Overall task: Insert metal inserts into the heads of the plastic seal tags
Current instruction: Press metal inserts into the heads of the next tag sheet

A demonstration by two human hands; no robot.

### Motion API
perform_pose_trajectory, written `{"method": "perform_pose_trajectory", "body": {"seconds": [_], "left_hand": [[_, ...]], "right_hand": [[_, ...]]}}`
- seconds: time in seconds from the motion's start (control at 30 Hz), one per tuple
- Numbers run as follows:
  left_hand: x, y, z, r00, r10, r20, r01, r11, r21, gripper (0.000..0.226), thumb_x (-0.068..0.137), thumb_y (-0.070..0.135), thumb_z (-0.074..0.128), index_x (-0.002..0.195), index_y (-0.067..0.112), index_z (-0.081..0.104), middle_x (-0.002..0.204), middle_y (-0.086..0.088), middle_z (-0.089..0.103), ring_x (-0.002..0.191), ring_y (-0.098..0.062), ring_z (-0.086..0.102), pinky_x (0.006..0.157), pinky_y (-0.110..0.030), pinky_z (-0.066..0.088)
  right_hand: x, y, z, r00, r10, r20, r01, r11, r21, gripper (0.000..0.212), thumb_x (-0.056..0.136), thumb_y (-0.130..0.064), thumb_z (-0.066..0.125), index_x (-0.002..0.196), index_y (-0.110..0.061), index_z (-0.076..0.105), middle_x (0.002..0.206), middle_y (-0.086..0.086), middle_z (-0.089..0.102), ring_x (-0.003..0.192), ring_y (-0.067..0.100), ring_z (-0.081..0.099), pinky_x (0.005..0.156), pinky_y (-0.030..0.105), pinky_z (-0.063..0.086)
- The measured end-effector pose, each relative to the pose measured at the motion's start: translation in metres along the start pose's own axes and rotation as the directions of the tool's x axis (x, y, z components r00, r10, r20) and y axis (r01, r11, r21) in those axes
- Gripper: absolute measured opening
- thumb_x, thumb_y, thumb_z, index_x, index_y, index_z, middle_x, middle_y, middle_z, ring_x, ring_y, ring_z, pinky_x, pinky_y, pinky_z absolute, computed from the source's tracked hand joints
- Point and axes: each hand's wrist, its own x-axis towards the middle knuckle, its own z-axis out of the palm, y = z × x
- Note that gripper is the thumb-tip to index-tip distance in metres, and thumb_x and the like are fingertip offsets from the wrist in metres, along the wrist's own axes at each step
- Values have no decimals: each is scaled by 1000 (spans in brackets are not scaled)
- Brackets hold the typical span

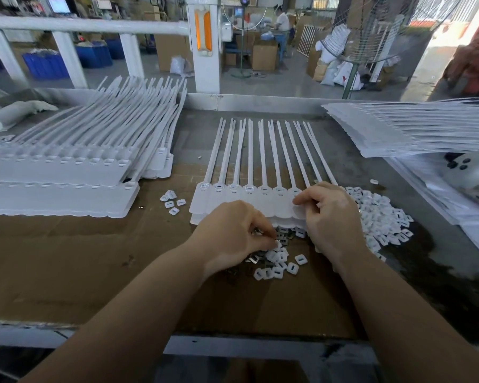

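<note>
I see the strip of seal tags (249, 200) lying mid-table (67, 272), straps pointing to 12 o'clock, heads in a row toward me. My right hand (329, 217) sits at the strip's 3 o'clock end, fingers curled, tips pressing at a head there; what it pinches I cannot tell. My left hand (230, 233), at 6 o'clock of the strip, has curled fingers picking in the metal inserts (284, 234) and white caps (277, 268). More caps (382, 217) are heaped at 3 o'clock.

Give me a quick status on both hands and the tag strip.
Left hand picking in the small metal inserts. Right hand pinching the white plastic seal-tag strip at its right end. Nothing blocking.
</note>
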Motion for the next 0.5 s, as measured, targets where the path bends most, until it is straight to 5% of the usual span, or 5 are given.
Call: {"method": "perform_pose_trajectory", "body": {"seconds": [0.13,0.3,0.43,0.5], "left_hand": [[3,1,3,999,22,34,-25,995,93,19,81,40,67,99,35,71,71,19,43,69,-4,43,59,-17,29],[2,1,1,1000,28,4,-28,1000,14,15,78,33,72,71,35,60,64,16,42,60,-3,41,55,-17,28],[-3,-5,-7,991,-112,-74,71,904,-421,8,85,19,65,78,18,60,53,10,44,46,-3,37,44,-15,33],[-2,-7,-12,962,-273,-15,163,614,-773,13,86,5,51,74,8,52,57,2,45,43,-8,34,35,-17,26]], "right_hand": [[0,0,0,1000,1,1,-1,1000,7,25,81,8,51,81,-7,71,85,3,65,89,16,55,76,15,35],[0,-1,-1,1000,3,1,-3,1000,5,25,81,8,51,81,-6,72,85,2,65,89,15,54,76,14,34],[0,-1,-1,1000,8,-5,-8,1000,10,24,81,8,51,81,-6,72,86,2,65,89,15,55,79,19,39],[0,-2,0,1000,8,-2,-8,1000,10,24,82,8,52,81,-6,72,85,2,65,89,15,55,80,20,40]]}}
